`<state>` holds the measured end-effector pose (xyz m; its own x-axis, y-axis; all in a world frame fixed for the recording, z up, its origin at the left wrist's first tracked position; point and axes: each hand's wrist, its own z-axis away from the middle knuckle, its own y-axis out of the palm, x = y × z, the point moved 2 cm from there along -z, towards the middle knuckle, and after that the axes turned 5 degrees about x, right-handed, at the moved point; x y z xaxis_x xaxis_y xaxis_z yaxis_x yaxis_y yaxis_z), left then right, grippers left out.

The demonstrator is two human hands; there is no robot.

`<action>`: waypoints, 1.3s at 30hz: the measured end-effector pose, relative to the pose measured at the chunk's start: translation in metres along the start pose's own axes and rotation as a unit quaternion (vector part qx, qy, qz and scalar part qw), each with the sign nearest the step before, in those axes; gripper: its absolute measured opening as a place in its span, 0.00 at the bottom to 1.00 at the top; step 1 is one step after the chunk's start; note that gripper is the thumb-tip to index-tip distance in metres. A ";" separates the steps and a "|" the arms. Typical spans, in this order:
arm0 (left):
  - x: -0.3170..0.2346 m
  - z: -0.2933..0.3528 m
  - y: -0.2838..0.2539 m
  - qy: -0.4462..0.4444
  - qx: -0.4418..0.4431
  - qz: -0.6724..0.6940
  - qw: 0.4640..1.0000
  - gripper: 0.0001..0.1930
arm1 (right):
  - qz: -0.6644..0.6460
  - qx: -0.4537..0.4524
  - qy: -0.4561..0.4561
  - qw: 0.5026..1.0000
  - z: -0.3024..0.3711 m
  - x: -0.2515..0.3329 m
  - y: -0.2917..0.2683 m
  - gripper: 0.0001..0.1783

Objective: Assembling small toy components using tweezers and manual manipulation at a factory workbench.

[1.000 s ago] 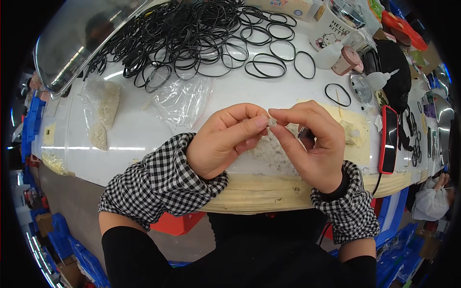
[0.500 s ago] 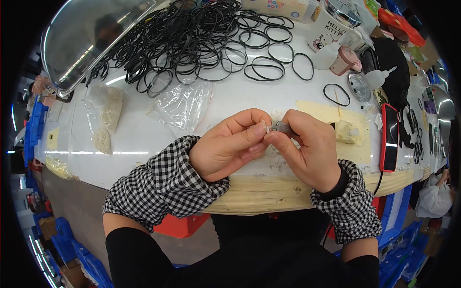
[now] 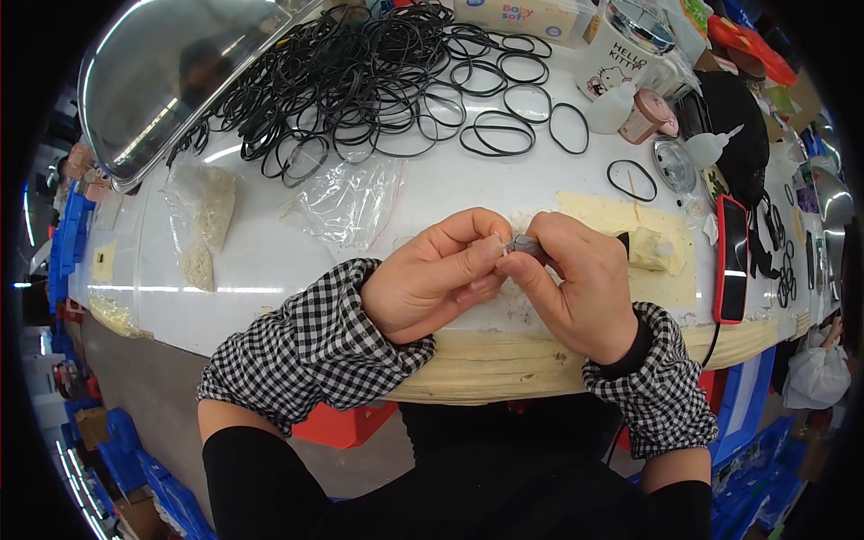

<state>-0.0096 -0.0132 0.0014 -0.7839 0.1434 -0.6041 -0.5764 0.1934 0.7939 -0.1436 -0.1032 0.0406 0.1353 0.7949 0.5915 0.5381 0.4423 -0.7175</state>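
Note:
Over the table's near edge, my left hand (image 3: 432,279) is closed in a pinch. A tiny pale piece (image 3: 503,246) shows at its thumb and finger, too small to name. My right hand (image 3: 580,288) grips a small grey tool (image 3: 529,246), whose kind I cannot make out because the fingers cover most of it. The tool's tip meets the pale piece, and the fingertips of both hands nearly touch. Beyond my hands lies a clear plastic bag (image 3: 346,202). Further back is a large heap of thin black rubber rings (image 3: 333,81).
A bag of small pale pieces (image 3: 209,216) lies at left, near a clear domed cover (image 3: 148,90). Rightward are a lone black ring (image 3: 632,180), yellow tape (image 3: 594,207), a red-cased phone (image 3: 733,261), a white squeeze bottle (image 3: 612,108) and a white mug (image 3: 621,54).
Little differs: the whole view has shifted very slightly. Both hands keep their grips, fingertips together at nearly the same spot.

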 end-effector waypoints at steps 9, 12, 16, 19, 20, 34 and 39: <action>0.002 0.000 -0.003 0.008 0.010 0.001 1.000 0.05 | -0.002 0.011 -0.005 1.000 0.000 0.001 -0.001 0.18; 0.002 0.000 -0.003 0.010 0.014 -0.002 1.000 0.05 | -0.008 0.017 -0.008 1.000 0.000 0.002 -0.002 0.18; 0.001 0.000 -0.003 0.008 0.026 -0.012 1.000 0.05 | -0.031 0.028 -0.009 0.999 0.000 0.001 -0.003 0.17; 0.001 0.000 -0.001 0.009 0.019 -0.004 1.000 0.05 | -0.057 0.024 -0.007 0.998 0.000 0.000 -0.002 0.18; 0.001 0.000 -0.001 0.011 0.013 0.002 1.000 0.05 | -0.052 0.027 -0.005 0.998 -0.001 0.001 -0.003 0.18; 0.000 0.000 0.000 0.007 0.021 -0.007 1.000 0.06 | -0.023 0.023 0.001 0.999 -0.001 0.000 -0.003 0.19; -0.001 0.001 0.001 0.005 0.018 -0.011 1.000 0.06 | -0.024 0.027 0.003 0.999 -0.001 0.001 -0.003 0.18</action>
<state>-0.0092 -0.0122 0.0025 -0.7731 0.1286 -0.6211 -0.5858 0.2309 0.7769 -0.1444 -0.1046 0.0438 0.1155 0.7704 0.6270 0.4984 0.5011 -0.7075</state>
